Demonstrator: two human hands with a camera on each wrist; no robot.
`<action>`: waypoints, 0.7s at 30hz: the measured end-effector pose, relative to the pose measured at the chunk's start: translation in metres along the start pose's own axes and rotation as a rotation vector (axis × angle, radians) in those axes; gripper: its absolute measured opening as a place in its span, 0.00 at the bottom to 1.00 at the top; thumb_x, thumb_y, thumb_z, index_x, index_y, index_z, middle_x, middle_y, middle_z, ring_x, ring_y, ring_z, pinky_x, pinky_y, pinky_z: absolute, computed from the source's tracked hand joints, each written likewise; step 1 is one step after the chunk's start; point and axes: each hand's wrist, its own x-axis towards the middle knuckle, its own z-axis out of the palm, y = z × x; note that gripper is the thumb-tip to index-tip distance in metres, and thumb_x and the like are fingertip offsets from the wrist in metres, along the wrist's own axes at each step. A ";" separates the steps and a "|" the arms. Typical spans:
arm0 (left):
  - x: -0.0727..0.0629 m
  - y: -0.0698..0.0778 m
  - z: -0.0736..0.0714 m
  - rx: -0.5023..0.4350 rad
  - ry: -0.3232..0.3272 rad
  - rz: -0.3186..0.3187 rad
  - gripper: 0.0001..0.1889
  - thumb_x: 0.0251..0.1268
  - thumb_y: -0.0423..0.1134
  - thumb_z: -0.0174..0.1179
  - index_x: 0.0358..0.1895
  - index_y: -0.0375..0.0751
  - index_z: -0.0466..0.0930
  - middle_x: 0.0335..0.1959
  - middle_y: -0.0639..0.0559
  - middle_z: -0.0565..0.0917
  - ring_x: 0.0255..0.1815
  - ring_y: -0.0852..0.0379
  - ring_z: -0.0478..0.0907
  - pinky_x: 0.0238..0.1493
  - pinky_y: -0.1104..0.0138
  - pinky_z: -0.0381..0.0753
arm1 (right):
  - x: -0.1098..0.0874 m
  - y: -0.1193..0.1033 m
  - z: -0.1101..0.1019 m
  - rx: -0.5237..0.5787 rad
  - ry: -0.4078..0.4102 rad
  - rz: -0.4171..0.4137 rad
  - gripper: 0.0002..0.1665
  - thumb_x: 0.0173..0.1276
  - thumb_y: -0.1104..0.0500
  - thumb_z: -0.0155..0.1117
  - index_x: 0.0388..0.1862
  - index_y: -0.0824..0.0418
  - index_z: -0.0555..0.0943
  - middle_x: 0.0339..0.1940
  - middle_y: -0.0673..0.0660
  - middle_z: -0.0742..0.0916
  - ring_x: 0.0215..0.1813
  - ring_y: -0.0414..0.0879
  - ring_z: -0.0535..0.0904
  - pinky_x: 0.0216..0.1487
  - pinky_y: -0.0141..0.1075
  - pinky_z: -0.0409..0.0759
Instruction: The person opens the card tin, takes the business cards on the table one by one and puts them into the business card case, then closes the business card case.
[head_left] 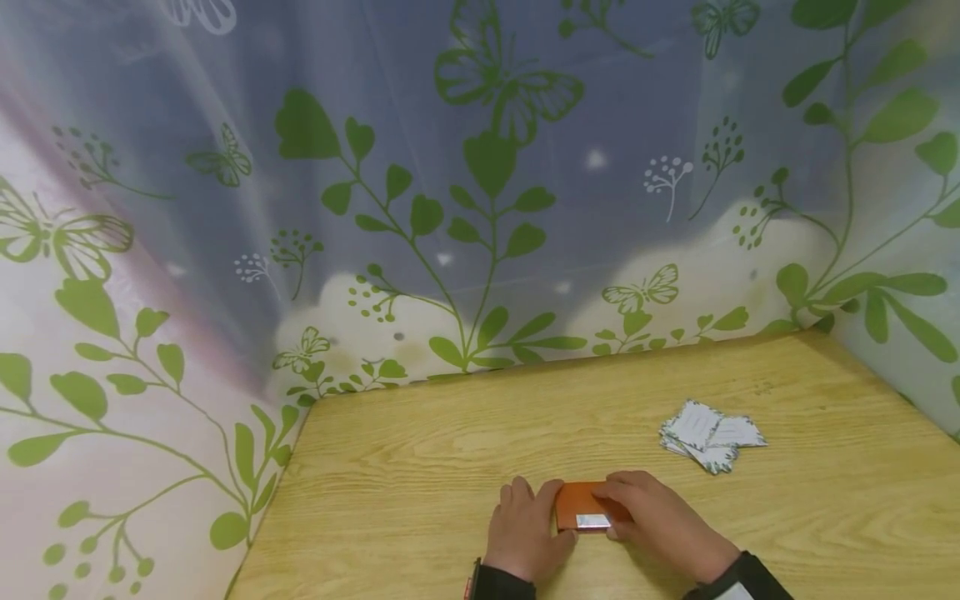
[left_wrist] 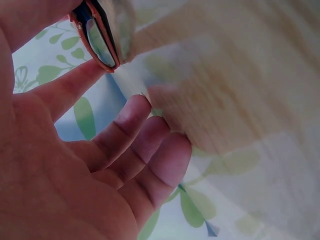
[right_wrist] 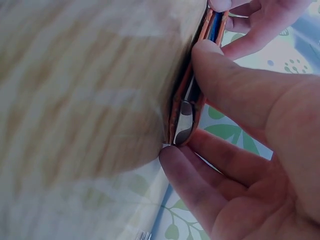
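An orange wallet [head_left: 579, 498], folded flat with a small silvery-white patch at its near edge, lies on the wooden table between both hands. My left hand [head_left: 521, 529] pinches its left end between thumb and index finger, while the other fingers stay off it in the left wrist view. On the right end, my right hand [head_left: 663, 521] grips with the thumb at the near edge and fingers at the far side. The right wrist view shows the wallet [right_wrist: 182, 117] edge-on, its orange layers slightly parted over a dark inside; the right fingertips touch the tabletop beside it.
Several white cards [head_left: 705, 433] with green leafy borders lie in a loose overlapping pile, beyond and to the right of the hands. The wood-grain table [head_left: 420, 450] meets a curtain [head_left: 390, 217] printed with leaves and butterflies at the back and sides.
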 end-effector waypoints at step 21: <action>0.004 -0.003 -0.002 -0.058 -0.045 -0.013 0.30 0.53 0.48 0.76 0.62 0.52 0.82 0.37 0.53 0.70 0.37 0.55 0.62 0.32 0.67 0.67 | 0.001 0.010 -0.017 0.177 -0.121 0.017 0.24 0.69 0.54 0.73 0.61 0.61 0.85 0.58 0.61 0.87 0.57 0.59 0.83 0.57 0.58 0.80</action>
